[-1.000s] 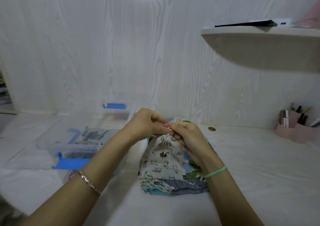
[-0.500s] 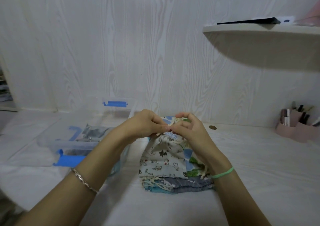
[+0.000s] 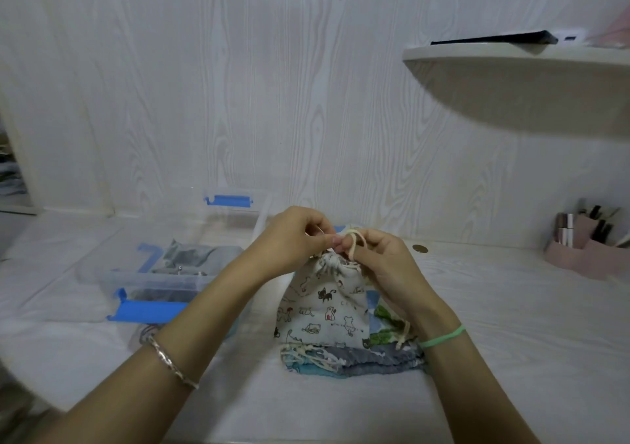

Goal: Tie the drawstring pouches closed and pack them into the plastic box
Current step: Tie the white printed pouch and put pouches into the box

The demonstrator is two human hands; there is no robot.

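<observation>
A cream pouch with a cat print [image 3: 324,310] stands on a stack of other fabric pouches [image 3: 361,358] in the middle of the white table. Its mouth is gathered. My left hand [image 3: 293,239] and my right hand [image 3: 378,259] meet just above it, each pinching the cream drawstring [image 3: 356,242], which loops over my right forefinger. The clear plastic box [image 3: 160,280] with blue latches sits open to the left, with a grey pouch [image 3: 191,256] inside.
A pink desk organiser [image 3: 586,242] with pens stands at the far right against the wall. A white shelf [image 3: 518,78] juts out above it, carrying a dark flat object. A small brass disc [image 3: 420,248] lies on the table behind my right hand.
My hands have drawn slightly apart above the pouch, and a loop of drawstring now shows over my right forefinger. The pouch itself stays in place.
</observation>
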